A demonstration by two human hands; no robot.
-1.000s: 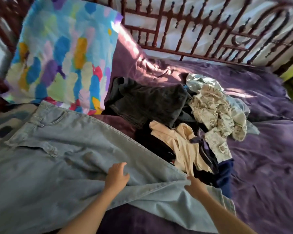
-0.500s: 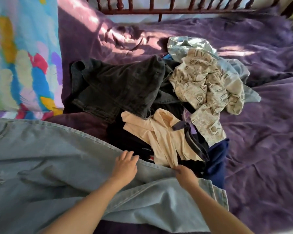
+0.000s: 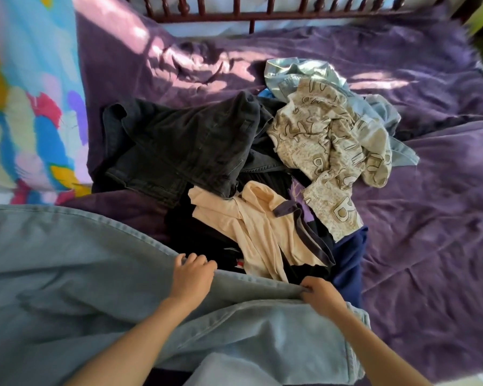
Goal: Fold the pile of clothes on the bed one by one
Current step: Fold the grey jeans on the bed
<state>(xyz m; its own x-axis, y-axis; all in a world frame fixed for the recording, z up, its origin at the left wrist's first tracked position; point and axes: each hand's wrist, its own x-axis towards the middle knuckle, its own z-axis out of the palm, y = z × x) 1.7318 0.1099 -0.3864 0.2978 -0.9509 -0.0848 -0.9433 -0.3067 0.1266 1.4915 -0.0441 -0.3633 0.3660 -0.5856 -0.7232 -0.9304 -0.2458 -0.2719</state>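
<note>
Here the left hand (image 3: 191, 277) curls over the far edge of the light-blue jeans (image 3: 81, 274) and the right hand (image 3: 322, 298) pinches it; the clothes pile (image 3: 262, 176) lies just beyond the jeans.

Bare purple bed cover (image 3: 435, 224) lies open on the right, from near to far, and in a strip on the far side between the pile of clothes (image 3: 195, 146) and the wooden rail (image 3: 290, 15). The pile fills the middle. A bright pillow (image 3: 25, 112) blocks the left, and spread jeans (image 3: 67, 288) cover the near left.
</note>
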